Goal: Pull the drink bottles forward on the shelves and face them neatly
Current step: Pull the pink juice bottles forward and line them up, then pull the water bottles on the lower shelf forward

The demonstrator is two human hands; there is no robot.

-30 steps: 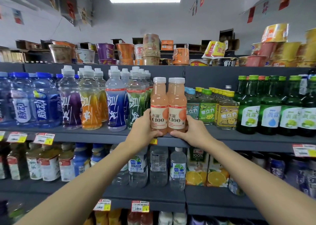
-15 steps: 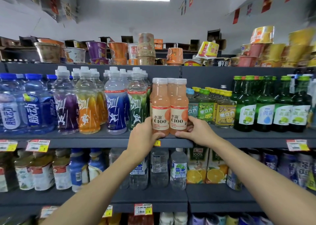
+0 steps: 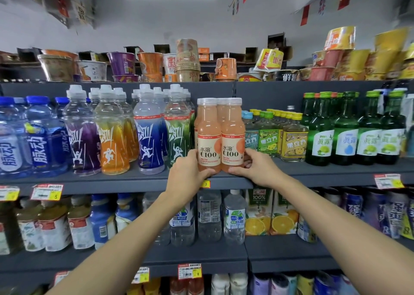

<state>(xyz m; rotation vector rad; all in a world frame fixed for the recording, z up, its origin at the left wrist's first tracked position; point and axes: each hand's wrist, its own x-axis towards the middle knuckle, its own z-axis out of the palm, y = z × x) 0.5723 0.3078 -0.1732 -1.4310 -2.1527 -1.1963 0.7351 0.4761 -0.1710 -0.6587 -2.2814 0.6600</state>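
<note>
Now | L hand (image 3: 187, 173) + R hand (image 3: 257, 169) fingers clamped on C100 bottles (image 3: 220, 135) | grey shelf (image 3: 125, 181) edge | lit shop

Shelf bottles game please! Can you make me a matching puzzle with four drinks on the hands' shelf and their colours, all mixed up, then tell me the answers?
Things:
1. The two C100 bottles that the left hand and right hand hold
2. Round-shouldered bottles at the far left
3. Tall glass bottles at the right
4. Small square bottle at the front, next to the green glass ones

Colours:
A. Green glass, green caps
B. Yellow label, yellow cap
C. Peachy pink, white caps
D. Blue, blue caps

Pairs: 1-C, 2-D, 3-A, 4-B
</note>
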